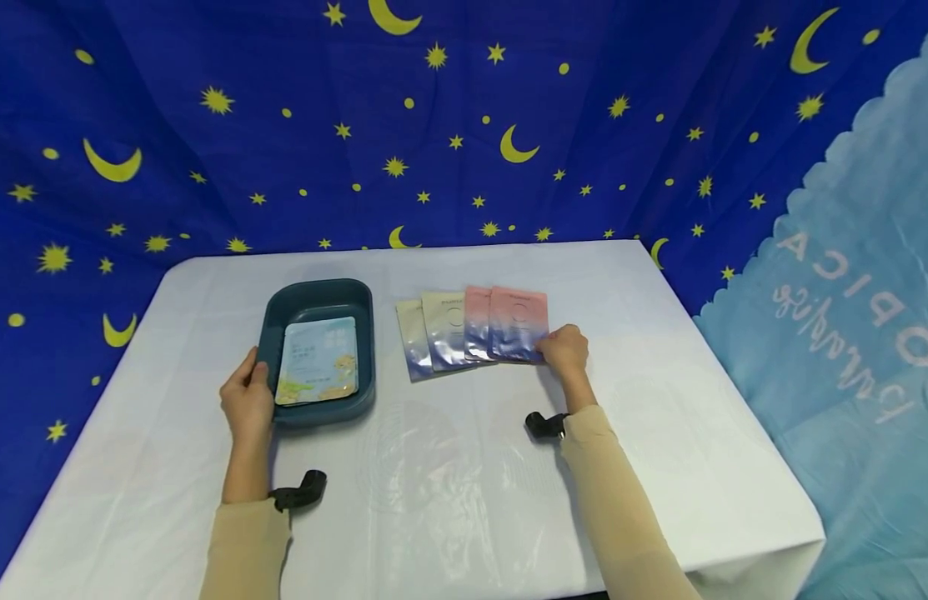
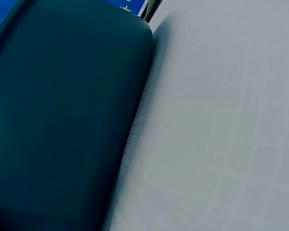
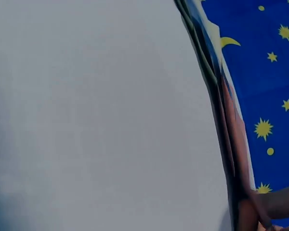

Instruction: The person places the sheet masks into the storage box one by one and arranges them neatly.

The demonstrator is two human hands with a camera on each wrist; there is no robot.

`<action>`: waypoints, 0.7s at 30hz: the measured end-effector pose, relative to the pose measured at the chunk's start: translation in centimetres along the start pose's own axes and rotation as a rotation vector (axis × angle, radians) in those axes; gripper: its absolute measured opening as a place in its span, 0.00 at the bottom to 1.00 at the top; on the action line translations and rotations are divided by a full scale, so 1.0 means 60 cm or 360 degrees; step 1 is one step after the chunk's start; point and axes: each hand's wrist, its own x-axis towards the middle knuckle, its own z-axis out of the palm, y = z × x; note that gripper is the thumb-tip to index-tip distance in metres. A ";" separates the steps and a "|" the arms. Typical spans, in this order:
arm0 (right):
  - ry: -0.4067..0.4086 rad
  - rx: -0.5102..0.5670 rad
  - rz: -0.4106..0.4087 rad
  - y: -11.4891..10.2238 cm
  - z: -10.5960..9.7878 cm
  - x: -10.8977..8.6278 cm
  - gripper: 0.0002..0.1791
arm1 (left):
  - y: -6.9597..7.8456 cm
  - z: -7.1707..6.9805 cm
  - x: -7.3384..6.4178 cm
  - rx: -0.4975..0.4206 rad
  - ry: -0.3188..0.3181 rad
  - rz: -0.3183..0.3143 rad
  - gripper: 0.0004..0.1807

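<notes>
My left hand (image 1: 248,400) grips the left side of a dark teal plastic basin (image 1: 364,367), with the thumb at the rim and the fingers along the outside. Inside the basin lies a light blue sachet (image 1: 318,360) with printed pictures. The basin's dark wall (image 2: 62,115) fills much of the left wrist view. On the right, my right hand (image 1: 567,354) pinches the lower right corner of a pink-and-blue sachet (image 1: 518,321). Left of it, a second pink sachet (image 1: 476,325) and two cream-and-blue sachets, one of them the nearer cream sachet (image 1: 444,333), overlap in a fan.
A white cloth (image 1: 448,467) covers the table. Behind it hangs a dark blue curtain (image 1: 268,150) with yellow moons and stars. Light blue lettered fabric (image 1: 869,333) hangs at the right side. Each wrist wears a black camera mount, such as the left mount (image 1: 302,492).
</notes>
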 end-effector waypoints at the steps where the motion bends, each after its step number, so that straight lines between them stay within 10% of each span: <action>1: 0.0027 0.0055 -0.0017 0.002 0.000 0.000 0.11 | 0.000 0.000 0.000 0.0002 -0.0001 0.0000 0.24; 11: 0.0095 0.0786 0.0030 0.024 0.003 0.005 0.09 | 0.000 0.000 0.000 -0.0012 0.0023 -0.0007 0.24; 21: 0.0213 0.1095 -0.0087 -0.001 -0.035 0.001 0.10 | 0.000 0.000 0.001 -0.0024 0.0017 -0.0017 0.24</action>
